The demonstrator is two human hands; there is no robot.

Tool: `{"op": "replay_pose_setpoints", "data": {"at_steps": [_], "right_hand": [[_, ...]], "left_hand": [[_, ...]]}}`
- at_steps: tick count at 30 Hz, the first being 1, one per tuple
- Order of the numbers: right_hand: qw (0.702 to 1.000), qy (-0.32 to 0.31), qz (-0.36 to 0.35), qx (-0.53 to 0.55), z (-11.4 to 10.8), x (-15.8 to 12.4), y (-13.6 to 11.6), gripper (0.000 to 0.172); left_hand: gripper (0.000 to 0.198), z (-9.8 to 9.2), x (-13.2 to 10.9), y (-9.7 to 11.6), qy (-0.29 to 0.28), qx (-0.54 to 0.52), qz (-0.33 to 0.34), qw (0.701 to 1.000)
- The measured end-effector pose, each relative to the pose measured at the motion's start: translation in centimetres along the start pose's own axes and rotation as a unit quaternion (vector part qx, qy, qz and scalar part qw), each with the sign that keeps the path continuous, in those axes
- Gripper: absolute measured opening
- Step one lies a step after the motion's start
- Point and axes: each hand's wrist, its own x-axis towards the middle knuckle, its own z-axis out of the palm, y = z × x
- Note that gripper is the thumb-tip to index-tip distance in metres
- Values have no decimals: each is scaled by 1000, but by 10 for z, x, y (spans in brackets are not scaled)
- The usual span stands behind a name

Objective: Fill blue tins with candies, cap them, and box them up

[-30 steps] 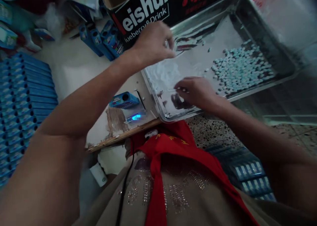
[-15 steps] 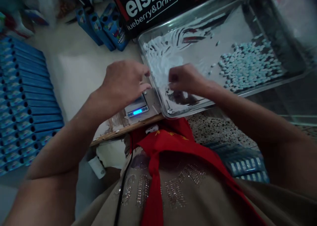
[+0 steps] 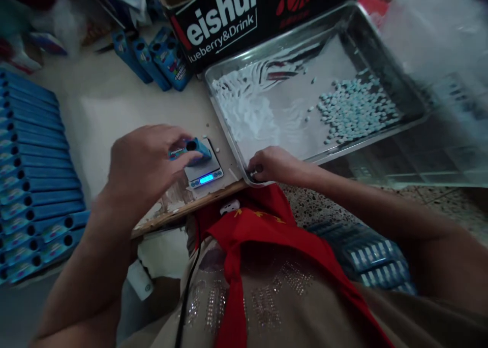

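— Blue candy box (image 3: 190, 151): where is it?
— Pinched in your left hand (image 3: 147, 167), lying on the pocket scale (image 3: 204, 170).
— And right of that grip?
— Your right hand (image 3: 272, 166) is curled at the steel tray (image 3: 375, 43) corner; what it holds, I cannot tell.

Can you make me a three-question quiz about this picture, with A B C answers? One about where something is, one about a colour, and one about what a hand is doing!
1. Where is the small blue box?
A. on the scale
B. in the metal tray
C. on the floor

2. What colour are the little tablets in the tray?
A. red
B. pale blue
C. yellow

3. What is the left hand doing?
A. resting flat
B. waving
C. holding the blue box

Answers: 1 A, the box sits on the scale's plate. 2 B, the heap looks pale blue. 3 C, its fingers grip the box, while the right hand rests at the tray's near corner.
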Motion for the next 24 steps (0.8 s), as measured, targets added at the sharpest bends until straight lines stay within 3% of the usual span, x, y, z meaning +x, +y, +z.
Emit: {"op": "replay_pose_setpoints", "data": {"at_steps": [3,6,10,15,19,24], "right_hand": [[1000,4,-7,-26,-2,-2,-2,17],[999,8,-5,-39,-5,0,-5,19],[999,-2,39,-19,-3,9,-9,18],[991,30,127,-7,-2,4,-13,26],[954,150,259,-24,-21,-24,9,26],[850,371,373,13,-40,-85,86,20]], "left_hand": [[33,-6,-19,-18,26,3,-26,999],[33,3,-38,-23,27,35,-11,999],[24,44,-58,-30,55,33,70,996],[12,106,-56,-32,45,-92,202,974],[6,131,-36,-9,9,-210,241,948],[23,166,18,54,17,-263,259,929]]}}
